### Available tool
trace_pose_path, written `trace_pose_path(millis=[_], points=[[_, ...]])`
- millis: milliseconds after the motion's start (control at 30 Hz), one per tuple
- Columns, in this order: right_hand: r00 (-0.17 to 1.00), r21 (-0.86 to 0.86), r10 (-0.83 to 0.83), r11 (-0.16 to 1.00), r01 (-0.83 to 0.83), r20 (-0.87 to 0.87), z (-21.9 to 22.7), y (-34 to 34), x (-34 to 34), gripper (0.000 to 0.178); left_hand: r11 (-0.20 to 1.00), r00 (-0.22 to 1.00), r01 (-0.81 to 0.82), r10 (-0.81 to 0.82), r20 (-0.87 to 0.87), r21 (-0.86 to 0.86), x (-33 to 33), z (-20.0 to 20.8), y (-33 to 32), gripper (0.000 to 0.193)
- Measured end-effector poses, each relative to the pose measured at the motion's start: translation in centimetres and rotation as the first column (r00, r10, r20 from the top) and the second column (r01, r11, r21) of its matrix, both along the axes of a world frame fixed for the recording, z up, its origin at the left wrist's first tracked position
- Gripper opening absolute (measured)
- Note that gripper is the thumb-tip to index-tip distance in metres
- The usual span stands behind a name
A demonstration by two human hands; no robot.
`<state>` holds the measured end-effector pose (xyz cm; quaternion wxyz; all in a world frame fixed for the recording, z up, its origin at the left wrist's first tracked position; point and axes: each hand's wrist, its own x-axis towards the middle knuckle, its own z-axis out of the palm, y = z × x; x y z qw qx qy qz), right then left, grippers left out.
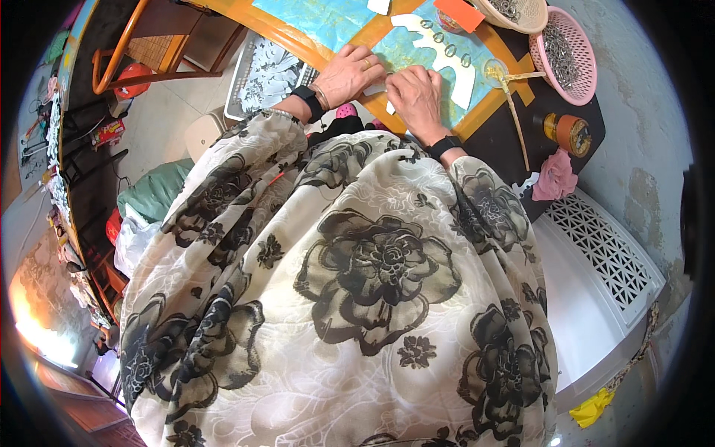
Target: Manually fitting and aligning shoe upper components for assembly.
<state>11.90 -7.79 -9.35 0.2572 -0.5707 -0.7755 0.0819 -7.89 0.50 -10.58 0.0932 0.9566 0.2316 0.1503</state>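
The person's left hand [348, 74] and right hand [414, 95] meet at the near edge of a turquoise work mat with an orange border [328, 18], knuckles up and fingers curled down. Between the fingertips sits a small white piece [390, 106], pinched mainly by the right hand while the left presses flat just beside it; what exactly the left fingers grip cannot be told from this angle. Both wrists carry dark bands.

Just beyond the right hand lies a white flat cut-out shape with curved notches [454, 63], with several small metal rings [439, 36] resting on its far part. The cut-out touches neither hand but lies close to the right knuckles.

To the right stand a pink perforated plastic basket filled with metal rings [564, 56], a cream basket [514, 11], a thin wooden stick [516, 123], an orange-lidded jar [567, 132] and a crumpled pink cloth [555, 177].
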Motion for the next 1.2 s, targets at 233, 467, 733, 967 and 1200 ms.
trace_pose_path(millis=[233,467,733,967,1200], points=[[0.999,-0.032,-0.027,0.999,0.025,-0.038,0.1,-0.1,0.0,0.005,1.0,0.995,-0.005,0.007,0.104,-0.025,0.0,0.8,-0.3,0.018],[0.999,-0.008,-0.003,1.0,0.003,-0.038,0.3,-0.2,0.1,0.006,0.999,0.997,-0.04,0.041,0.06,-0.009,0.1,0.3,-0.6,0.019],[0.991,0.039,0.086,0.995,-0.09,0.1,0.4,-0.1,0.0,0.009,0.993,0.997,-0.081,0.081,0.007,0.088,0.4,0.8,-2.0,0.026],[0.956,0.034,0.194,0.978,-0.206,0.221,0.5,-0.1,0.0,0.009,0.993,0.993,-0.115,0.115,0.003,0.025,0.2,1.1,-2.5,0.025],[0.947,0.022,0.202,0.977,-0.214,0.25,0.6,-1.0,0.2,0.014,0.995,0.997,0.008,-0.002,-0.071,0.096,-1.9,1.2,-3.2,0.038]])
